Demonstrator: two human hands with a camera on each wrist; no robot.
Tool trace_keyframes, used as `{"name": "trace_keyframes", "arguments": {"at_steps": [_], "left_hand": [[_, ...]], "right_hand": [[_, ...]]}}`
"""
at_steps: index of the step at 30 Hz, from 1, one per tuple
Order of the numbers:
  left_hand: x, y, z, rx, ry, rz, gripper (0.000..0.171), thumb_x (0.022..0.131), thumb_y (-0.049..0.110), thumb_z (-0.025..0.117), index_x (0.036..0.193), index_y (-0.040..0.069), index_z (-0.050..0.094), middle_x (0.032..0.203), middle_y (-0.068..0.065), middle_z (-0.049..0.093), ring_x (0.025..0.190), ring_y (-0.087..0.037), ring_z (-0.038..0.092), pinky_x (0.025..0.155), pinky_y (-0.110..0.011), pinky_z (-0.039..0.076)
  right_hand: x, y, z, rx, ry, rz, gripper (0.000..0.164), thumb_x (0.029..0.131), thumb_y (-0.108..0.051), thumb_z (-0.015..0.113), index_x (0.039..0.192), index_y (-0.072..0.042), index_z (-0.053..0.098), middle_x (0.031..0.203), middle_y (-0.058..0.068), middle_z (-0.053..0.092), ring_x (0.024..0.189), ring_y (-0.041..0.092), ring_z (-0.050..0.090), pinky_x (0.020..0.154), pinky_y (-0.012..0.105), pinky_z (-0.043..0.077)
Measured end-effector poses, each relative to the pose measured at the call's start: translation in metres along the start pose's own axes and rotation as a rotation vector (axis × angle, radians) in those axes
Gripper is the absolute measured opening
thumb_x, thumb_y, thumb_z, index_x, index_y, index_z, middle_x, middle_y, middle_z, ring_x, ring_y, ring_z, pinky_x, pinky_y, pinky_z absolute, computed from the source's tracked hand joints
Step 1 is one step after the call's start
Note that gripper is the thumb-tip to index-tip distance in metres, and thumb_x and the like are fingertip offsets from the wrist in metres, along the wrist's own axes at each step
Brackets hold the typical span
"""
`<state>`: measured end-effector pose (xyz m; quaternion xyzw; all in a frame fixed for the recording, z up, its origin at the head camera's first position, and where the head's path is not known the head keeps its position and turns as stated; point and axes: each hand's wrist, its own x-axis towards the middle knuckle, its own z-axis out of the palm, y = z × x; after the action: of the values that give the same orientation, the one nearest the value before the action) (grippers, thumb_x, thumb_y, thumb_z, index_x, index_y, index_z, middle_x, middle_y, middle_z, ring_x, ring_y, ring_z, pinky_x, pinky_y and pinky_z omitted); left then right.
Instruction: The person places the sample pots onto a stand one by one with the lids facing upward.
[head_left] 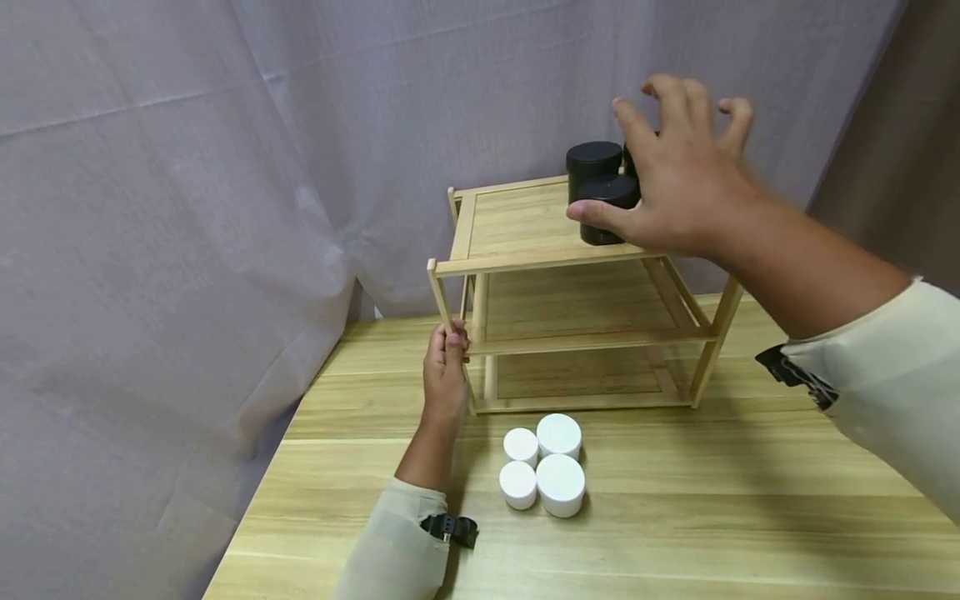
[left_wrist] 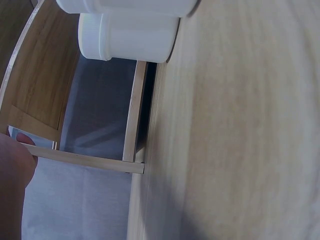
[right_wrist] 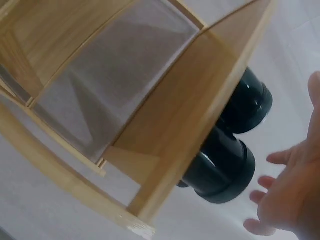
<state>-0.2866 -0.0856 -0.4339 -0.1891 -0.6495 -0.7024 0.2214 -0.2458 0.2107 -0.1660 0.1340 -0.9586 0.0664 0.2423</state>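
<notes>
A three-tier wooden shelf rack [head_left: 510,223] stands on the table. My left hand [head_left: 444,375] grips its front left post [left_wrist: 85,159], fingers curled round it at about the middle tier. On the top tier, toward the right, stand several black lidded jars [head_left: 594,167]; one shorter jar [head_left: 609,196] is in front. Over and beside them my right hand [head_left: 678,187] is spread wide, holding nothing. In the right wrist view a gap shows between its fingers and the black jars [right_wrist: 222,165]. The hand partly hides the rearmost jar in the head view.
Several white lidded jars [head_left: 560,479], two larger and two smaller, stand grouped on the wooden table [head_left: 675,517] before the rack. A grey curtain [head_left: 187,250] hangs behind and to the left. The table's left edge slants near the left arm.
</notes>
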Motion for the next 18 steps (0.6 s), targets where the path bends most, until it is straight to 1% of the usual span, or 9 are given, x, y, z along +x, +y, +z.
{"name": "trace_keyframes", "arguments": {"at_steps": [7, 9, 11, 14, 18], "left_hand": [[0.001, -0.001, 0.001, -0.017, -0.002, 0.001, 0.082, 0.105, 0.059, 0.043, 0.136, -0.017, 0.05, 0.097, 0.006, 0.051, 0.094, -0.009, 0.051, 0.082, -0.022, 0.042], [0.001, -0.001, 0.001, -0.015, 0.003, -0.004, 0.081, 0.105, 0.059, 0.043, 0.135, -0.016, 0.051, 0.097, 0.006, 0.051, 0.095, -0.009, 0.051, 0.083, -0.023, 0.042], [0.001, -0.001, 0.0, -0.01, 0.009, -0.009, 0.078, 0.105, 0.057, 0.043, 0.135, -0.014, 0.052, 0.097, 0.006, 0.051, 0.095, -0.01, 0.051, 0.083, -0.023, 0.042], [0.001, -0.001, -0.001, -0.005, 0.008, -0.012, 0.072, 0.108, 0.052, 0.042, 0.135, -0.013, 0.053, 0.097, 0.006, 0.051, 0.095, -0.01, 0.051, 0.084, -0.024, 0.042], [0.001, 0.0, -0.001, 0.001, -0.006, -0.008, 0.07, 0.109, 0.051, 0.04, 0.136, -0.014, 0.052, 0.098, 0.006, 0.051, 0.096, -0.01, 0.051, 0.084, -0.024, 0.042]], "right_hand": [[-0.011, -0.009, 0.008, 0.006, 0.163, 0.047, 0.116, 0.092, -0.082, 0.064, 0.175, -0.016, 0.019, 0.182, 0.021, 0.006, 0.168, 0.045, 0.005, 0.124, 0.078, 0.004], [-0.014, -0.012, 0.012, 0.012, 0.21, 0.054, 0.116, 0.09, -0.081, 0.067, 0.175, -0.017, 0.021, 0.182, 0.02, 0.008, 0.168, 0.043, 0.006, 0.125, 0.077, 0.004], [-0.018, -0.013, 0.018, 0.037, 0.265, 0.045, 0.116, 0.088, -0.081, 0.068, 0.174, -0.017, 0.023, 0.182, 0.019, 0.011, 0.168, 0.042, 0.007, 0.125, 0.076, 0.004], [-0.024, -0.014, 0.028, 0.084, 0.373, 0.01, 0.115, 0.086, -0.085, 0.062, 0.172, -0.016, 0.029, 0.18, 0.02, 0.017, 0.168, 0.041, 0.011, 0.125, 0.074, 0.004], [-0.027, -0.016, 0.042, 0.133, 0.56, -0.068, 0.115, 0.085, -0.093, 0.051, 0.166, -0.013, 0.039, 0.174, 0.023, 0.03, 0.164, 0.043, 0.022, 0.123, 0.072, 0.007]]}}
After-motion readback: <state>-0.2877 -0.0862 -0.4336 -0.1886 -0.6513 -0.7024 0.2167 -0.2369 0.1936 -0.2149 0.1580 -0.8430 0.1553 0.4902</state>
